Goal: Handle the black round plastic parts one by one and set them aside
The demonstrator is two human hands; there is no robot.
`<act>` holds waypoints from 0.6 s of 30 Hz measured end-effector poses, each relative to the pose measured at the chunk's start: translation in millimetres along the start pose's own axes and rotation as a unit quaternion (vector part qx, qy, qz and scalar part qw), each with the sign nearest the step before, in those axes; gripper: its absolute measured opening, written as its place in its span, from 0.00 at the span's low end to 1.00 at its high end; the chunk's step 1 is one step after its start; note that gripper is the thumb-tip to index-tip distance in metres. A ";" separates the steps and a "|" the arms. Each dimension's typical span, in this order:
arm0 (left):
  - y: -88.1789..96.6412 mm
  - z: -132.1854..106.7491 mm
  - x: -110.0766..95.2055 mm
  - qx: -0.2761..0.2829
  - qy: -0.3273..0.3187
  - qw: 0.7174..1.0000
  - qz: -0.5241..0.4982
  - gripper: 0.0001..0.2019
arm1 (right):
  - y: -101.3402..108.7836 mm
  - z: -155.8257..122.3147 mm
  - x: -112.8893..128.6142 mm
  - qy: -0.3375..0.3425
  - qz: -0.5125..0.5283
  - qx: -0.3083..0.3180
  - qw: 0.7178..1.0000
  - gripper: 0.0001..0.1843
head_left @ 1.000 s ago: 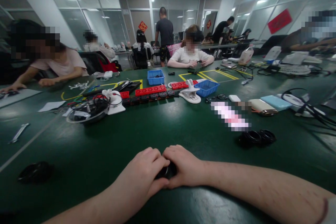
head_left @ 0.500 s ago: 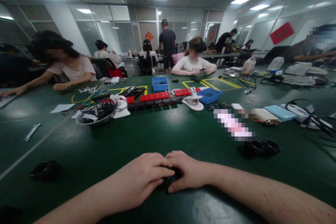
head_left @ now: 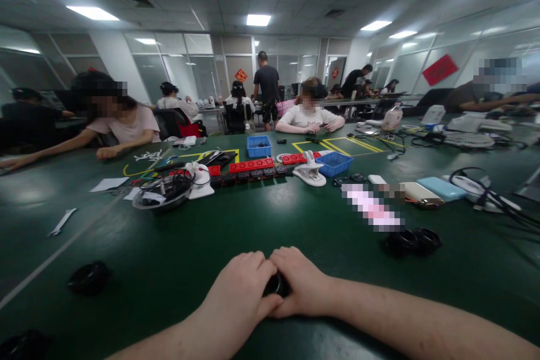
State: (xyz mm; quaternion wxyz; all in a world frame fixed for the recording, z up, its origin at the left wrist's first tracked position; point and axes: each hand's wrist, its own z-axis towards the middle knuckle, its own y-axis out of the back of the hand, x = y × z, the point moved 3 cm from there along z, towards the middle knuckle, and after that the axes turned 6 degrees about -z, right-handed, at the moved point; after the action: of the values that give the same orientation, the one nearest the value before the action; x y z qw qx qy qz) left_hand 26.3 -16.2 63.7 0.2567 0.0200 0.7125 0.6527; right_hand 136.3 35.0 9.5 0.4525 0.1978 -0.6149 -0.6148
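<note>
At the table's near middle, my left hand (head_left: 242,284) and my right hand (head_left: 302,281) meet around a black round part (head_left: 275,285). Both hands are closed on it, left fingers curled over one side and right fingers over the other. Thumbs come together at the near side. Only a glossy dark curve of the part shows between the hands; the rest is covered. To the right lies a pair of black ring-shaped parts (head_left: 415,242). Further left are a similar black part (head_left: 89,278) and another dark one (head_left: 25,344) at the frame's lower corner.
Across the green table (head_left: 228,230) stand a clear bowl of dark pieces (head_left: 162,194), a red-and-black power strip row (head_left: 253,169), a white clip base (head_left: 311,171) and blue bins (head_left: 334,163). A wrench (head_left: 62,222) lies at left, power banks (head_left: 447,188) at right. Several people sit around.
My left hand has shifted its fingers from lying over the right hand to curling around the black part's side. The view has tilted up slightly.
</note>
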 end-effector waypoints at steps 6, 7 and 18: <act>1.8 -5.9 -4.3 -0.041 -0.024 0.999 0.015 0.12 | 3.2 -2.4 2.5 0.014 0.002 -0.008 1.000 0.28; 5.2 -6.8 -3.4 -0.043 -0.038 0.998 -0.009 0.15 | 5.3 -2.6 2.0 0.028 0.025 -0.003 0.999 0.31; 30.5 -7.8 3.7 0.092 -0.211 0.963 -0.138 0.23 | 6.5 5.2 -13.9 0.089 0.093 0.094 0.987 0.23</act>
State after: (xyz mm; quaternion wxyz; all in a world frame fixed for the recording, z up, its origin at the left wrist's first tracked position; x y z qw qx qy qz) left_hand 10.7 -17.6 91.3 0.4859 0.0824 0.6949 0.5236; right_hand 141.3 50.2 12.1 0.5401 0.2351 -0.6428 -0.4897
